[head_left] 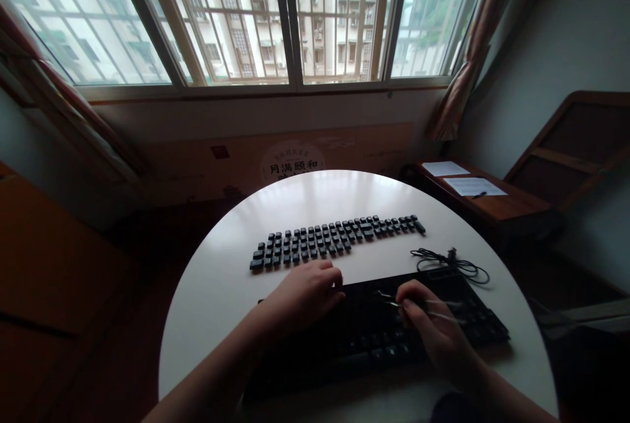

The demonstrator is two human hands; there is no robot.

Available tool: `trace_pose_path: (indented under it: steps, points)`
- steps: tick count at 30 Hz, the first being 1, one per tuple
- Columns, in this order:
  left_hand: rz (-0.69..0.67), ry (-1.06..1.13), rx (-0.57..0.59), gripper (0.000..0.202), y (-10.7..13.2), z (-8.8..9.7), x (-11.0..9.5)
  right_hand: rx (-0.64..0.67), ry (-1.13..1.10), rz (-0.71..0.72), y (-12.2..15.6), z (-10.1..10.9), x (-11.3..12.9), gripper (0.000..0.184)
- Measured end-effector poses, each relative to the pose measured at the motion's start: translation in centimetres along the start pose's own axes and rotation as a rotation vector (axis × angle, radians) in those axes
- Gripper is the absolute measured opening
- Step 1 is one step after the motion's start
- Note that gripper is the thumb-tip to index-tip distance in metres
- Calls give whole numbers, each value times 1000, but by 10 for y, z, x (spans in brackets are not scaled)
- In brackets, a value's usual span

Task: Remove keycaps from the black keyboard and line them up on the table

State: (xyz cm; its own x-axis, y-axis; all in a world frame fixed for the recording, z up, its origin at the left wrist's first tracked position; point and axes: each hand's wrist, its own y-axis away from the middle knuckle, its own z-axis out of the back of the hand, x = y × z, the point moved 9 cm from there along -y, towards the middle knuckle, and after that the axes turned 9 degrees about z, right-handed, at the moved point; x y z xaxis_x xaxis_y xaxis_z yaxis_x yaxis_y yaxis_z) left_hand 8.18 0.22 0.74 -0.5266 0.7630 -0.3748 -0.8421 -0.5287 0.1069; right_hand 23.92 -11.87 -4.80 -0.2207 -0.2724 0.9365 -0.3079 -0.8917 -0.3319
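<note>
A black keyboard lies across the near part of the round white table. Over its upper left part is my left hand, fingers curled and thumb close to the index finger; anything between them is too dark to make out. My right hand is closed around a thin, two-pronged metal tool that looks like tweezers. Its tips point left, over the keyboard's upper middle. Several loose black keycaps stand in rows beyond the keyboard. Shadow hides much of the keyboard's key area.
A coiled black cable lies at the keyboard's upper right. The white table has a curved edge. To the right, a wooden chair bears paper sheets and a pen. Barred windows stand behind.
</note>
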Motion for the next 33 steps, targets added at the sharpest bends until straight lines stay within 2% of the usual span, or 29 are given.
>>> trace_pose_path:
  steps: [3, 5, 9, 13, 17, 21, 25, 29, 33]
  points:
    - [-12, 80, -18, 19, 11, 4, -24, 150, 108, 184, 4, -11, 22, 14]
    - [8, 126, -29, 24, 14, 5, -30, 235, 160, 315, 8, -21, 35, 13]
    - [1, 113, 36, 21, 13, -1, -32, 236, 212, 529, 12, -30, 49, 16]
    - [-57, 84, 73, 16, 13, -3, -39, 244, 177, 669, 14, -36, 56, 15]
    - [-52, 103, 81, 14, 15, -2, -43, 212, 211, 695, 14, -35, 53, 13]
    - [-44, 124, 74, 11, 14, 1, -41, 122, 256, 621, 13, -22, 45, 14]
    - [-40, 110, 56, 14, 13, 2, -37, 20, 319, 634, 12, -3, 53, 21]
    - [-92, 113, 121, 15, 19, -1, -48, 60, 491, 642, 13, -2, 57, 39]
    - [-129, 142, 166, 10, 24, -2, -61, 40, 548, 673, 17, -3, 57, 24]
